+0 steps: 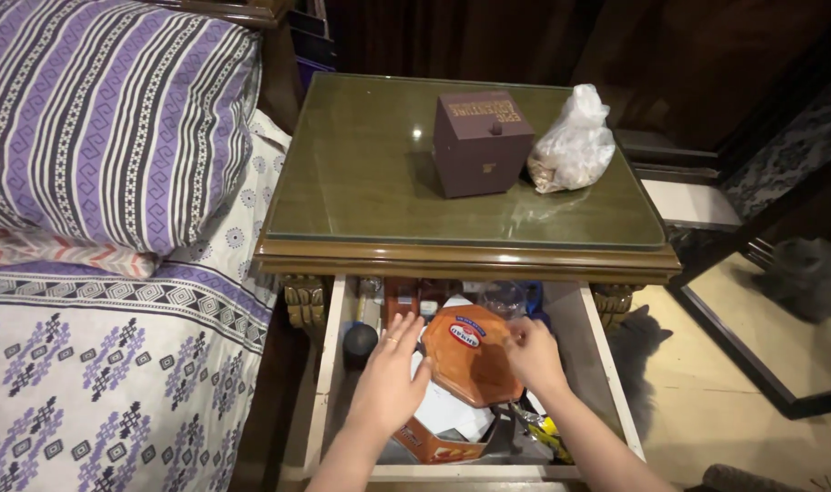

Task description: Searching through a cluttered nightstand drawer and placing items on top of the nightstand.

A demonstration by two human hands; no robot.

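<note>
- An orange-brown octagonal tin point(474, 357) lies flat in the open drawer point(606, 364) of a bedside table, about mid-drawer, on top of papers and other clutter.
- The tin's lid bears an oval label near its far left edge.
- The left hand point(390, 378) is spread open, fingers together and flat, its fingertips against the tin's left edge; a ring shows on one finger.
- The right hand point(531, 353) is loosely curled, fingers bent onto the tin's right edge; it pinches the rim rather than wrapping it.
- So both hands touch the tin, one at each side; whether it is lifted off the clutter cannot be told.
- Under the tin: white paper point(456, 421), and at the near side an orange carton point(433, 445).
- Left of the left hand, a dark round knob-like thing point(360, 341) sits in the drawer.
- Far side of the drawer: a clear round thing point(504, 297) and small items too dim to name.
- Near the right wrist lies a yellow packet point(549, 435).
- On the table's glass top point(370, 182), well beyond the drawer: a purple-brown cube box point(482, 144) and, touching its right side, a knotted clear plastic bag point(573, 143) with brownish contents.
- Left of the table: a bed with a patterned sheet point(96, 383) and a purple striped pillow point(106, 109).
- Right of the drawer, on the floor, a dark furry shape point(636, 351), not clear enough to name.
</note>
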